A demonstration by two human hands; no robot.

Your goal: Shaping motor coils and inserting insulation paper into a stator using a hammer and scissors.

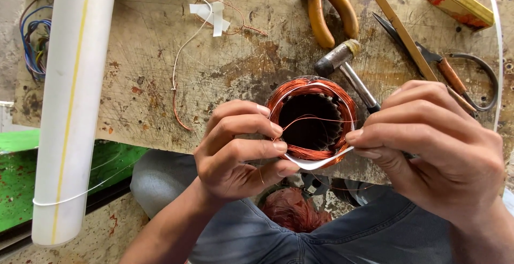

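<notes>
A round motor stator (312, 119) wound with copper wire stands at the near edge of a worn wooden board (160, 82). My left hand (238, 149) pinches the copper coil on the stator's near left rim. My right hand (433, 146) grips the near right rim, fingertips on a white insulating strip (316, 162) that curves under the coil. A thin copper strand (316, 119) crosses the stator's dark bore. Part of the stator's near side is hidden by both hands.
A small hammer (342, 63) lies right behind the stator. Orange-handled pliers (326, 7), a wooden stick (396, 26), scissors (455, 77) and a small box (460, 4) lie farther back. A white paper roll (72, 103) stands left. Loose copper wire (294, 210) rests on my lap.
</notes>
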